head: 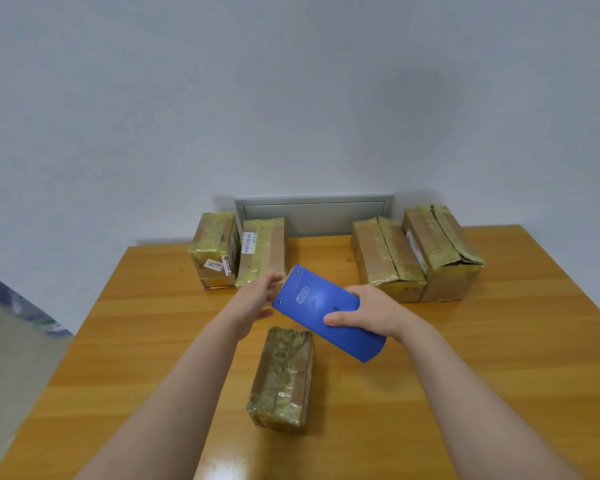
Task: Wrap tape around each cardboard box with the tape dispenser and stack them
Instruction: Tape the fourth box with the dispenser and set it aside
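Observation:
My right hand (368,313) grips a blue tape dispenser (312,299) and holds it tilted above the table, its toothed edge pointing up and left. My left hand (255,299) reaches to that toothed end, fingers at the dispenser's edge; whether they pinch tape is hidden. Below the dispenser a small cardboard box (283,375) wrapped in yellowish tape lies lengthwise on the wooden table (465,375). Two taped boxes stand at the back left, one (215,249) beside the other (262,251). Two larger taped boxes, one (385,259) next to the other (440,251), sit at the back right.
A grey metal panel (314,214) is set in the white wall behind the table. The table's left edge drops off to a floor with a blurred object (25,310). Bare tabletop lies to the left and right of the near box.

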